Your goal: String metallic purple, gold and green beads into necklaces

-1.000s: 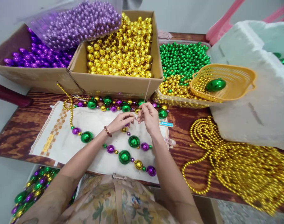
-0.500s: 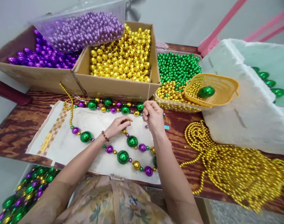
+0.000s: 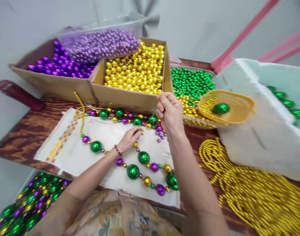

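A strand of green, purple and gold beads point(image 3: 133, 171) curves across the white cloth point(image 3: 91, 167), with a tail of small gold beads at its left end. My left hand point(image 3: 130, 139) is closed at the strand's upper end, its fingertips pinched just above a gold bead. Higher and to the right, my right hand point(image 3: 171, 113) pinches a thin, straight, pale needle-like piece point(image 3: 163, 77) that points upward in front of the box. Any thread between the hands is too fine to follow. Several loose small purple beads point(image 3: 160, 135) lie beside my right wrist.
At the back stand a cardboard box point(image 3: 125, 95) of purple and gold beads and a tub of green beads point(image 3: 193, 80). A yellow basket point(image 3: 238, 106) sits on the tub's front. Gold bead strands point(image 3: 258, 190) and a white foam box point(image 3: 248, 144) occupy the right side.
The view has shifted, so the table items appear lower and farther right. My right hand has risen relative to the cloth, uncovering the loose purple beads. My left hand stays by the strand's end.
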The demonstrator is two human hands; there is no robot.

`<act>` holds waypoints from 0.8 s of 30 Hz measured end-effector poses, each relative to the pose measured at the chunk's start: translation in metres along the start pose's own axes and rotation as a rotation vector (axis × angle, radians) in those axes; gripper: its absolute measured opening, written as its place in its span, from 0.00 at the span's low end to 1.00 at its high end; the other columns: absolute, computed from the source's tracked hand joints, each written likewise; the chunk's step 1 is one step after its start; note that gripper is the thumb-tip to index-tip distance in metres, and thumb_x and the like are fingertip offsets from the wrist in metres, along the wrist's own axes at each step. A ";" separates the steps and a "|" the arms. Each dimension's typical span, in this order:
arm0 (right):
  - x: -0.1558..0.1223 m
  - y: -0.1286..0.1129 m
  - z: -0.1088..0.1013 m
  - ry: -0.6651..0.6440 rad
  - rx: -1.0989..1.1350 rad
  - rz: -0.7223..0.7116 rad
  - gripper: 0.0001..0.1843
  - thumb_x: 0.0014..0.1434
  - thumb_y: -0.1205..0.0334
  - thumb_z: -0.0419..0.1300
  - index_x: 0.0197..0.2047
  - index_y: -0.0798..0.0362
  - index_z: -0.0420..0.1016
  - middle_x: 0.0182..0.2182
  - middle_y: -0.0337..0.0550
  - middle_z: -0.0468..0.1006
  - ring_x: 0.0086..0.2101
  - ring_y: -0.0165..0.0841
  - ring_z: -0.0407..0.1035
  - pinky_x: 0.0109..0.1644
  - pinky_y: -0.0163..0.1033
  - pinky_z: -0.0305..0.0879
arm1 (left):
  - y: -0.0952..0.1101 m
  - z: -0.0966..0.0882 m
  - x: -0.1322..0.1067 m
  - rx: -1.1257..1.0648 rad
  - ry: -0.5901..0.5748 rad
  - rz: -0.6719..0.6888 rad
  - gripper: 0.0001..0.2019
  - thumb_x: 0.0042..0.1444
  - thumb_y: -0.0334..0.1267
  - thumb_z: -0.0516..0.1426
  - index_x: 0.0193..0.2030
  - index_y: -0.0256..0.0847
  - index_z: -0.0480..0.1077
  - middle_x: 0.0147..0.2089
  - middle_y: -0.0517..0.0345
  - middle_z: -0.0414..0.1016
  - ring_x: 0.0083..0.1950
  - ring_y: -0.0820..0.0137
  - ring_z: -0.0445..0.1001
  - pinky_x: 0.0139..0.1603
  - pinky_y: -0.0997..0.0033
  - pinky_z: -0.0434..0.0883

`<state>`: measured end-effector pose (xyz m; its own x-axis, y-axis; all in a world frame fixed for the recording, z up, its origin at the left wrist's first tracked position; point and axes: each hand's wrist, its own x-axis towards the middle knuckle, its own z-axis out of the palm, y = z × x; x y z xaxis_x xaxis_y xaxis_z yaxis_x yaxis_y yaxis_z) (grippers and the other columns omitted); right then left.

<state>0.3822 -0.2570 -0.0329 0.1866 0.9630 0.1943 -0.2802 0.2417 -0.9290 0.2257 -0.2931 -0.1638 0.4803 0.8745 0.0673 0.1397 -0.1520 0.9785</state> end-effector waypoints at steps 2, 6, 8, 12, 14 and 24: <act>-0.002 0.002 0.009 -0.071 -0.054 0.045 0.13 0.58 0.52 0.66 0.32 0.51 0.71 0.15 0.27 0.58 0.13 0.20 0.48 0.15 0.28 0.44 | -0.001 -0.006 -0.001 0.079 0.034 0.063 0.11 0.64 0.42 0.53 0.45 0.39 0.73 0.43 0.52 0.77 0.43 0.67 0.73 0.47 0.67 0.69; -0.012 0.010 0.017 -0.214 -0.095 0.101 0.10 0.61 0.54 0.64 0.35 0.52 0.75 0.16 0.30 0.63 0.14 0.21 0.55 0.16 0.28 0.48 | -0.004 -0.071 0.008 0.203 0.591 0.067 0.08 0.62 0.40 0.56 0.44 0.41 0.73 0.47 0.51 0.76 0.50 0.66 0.73 0.54 0.66 0.69; -0.017 0.014 0.019 -0.246 -0.085 0.120 0.10 0.62 0.55 0.64 0.35 0.53 0.76 0.17 0.31 0.65 0.15 0.22 0.57 0.17 0.29 0.50 | -0.005 -0.129 0.016 0.236 0.991 -0.041 0.07 0.62 0.38 0.55 0.45 0.40 0.70 0.50 0.50 0.73 0.53 0.66 0.71 0.57 0.66 0.67; -0.025 0.021 0.021 -0.230 -0.073 0.160 0.10 0.61 0.55 0.64 0.36 0.53 0.76 0.17 0.32 0.65 0.16 0.22 0.58 0.18 0.29 0.52 | -0.007 -0.240 0.043 0.251 1.234 -0.200 0.08 0.58 0.32 0.54 0.45 0.39 0.64 0.53 0.47 0.69 0.59 0.63 0.66 0.64 0.59 0.61; -0.028 0.025 0.020 -0.211 -0.080 0.168 0.10 0.62 0.55 0.64 0.36 0.53 0.76 0.17 0.32 0.66 0.16 0.23 0.58 0.18 0.29 0.52 | -0.009 -0.275 0.057 0.243 1.230 -0.274 0.06 0.54 0.32 0.57 0.39 0.40 0.63 0.47 0.49 0.71 0.56 0.61 0.68 0.62 0.58 0.63; -0.036 0.041 0.008 -0.156 -0.084 0.209 0.12 0.58 0.54 0.66 0.34 0.54 0.76 0.16 0.32 0.66 0.15 0.23 0.57 0.17 0.29 0.51 | 0.017 -0.310 0.050 0.056 0.838 -0.434 0.03 0.45 0.29 0.57 0.27 0.36 0.66 0.22 0.58 0.66 0.28 0.69 0.71 0.36 0.63 0.76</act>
<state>0.3564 -0.2812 -0.0755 -0.0163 0.9992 0.0353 -0.2168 0.0309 -0.9757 -0.0159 -0.1092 -0.0830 -0.3992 0.9026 -0.1612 0.2120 0.2619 0.9415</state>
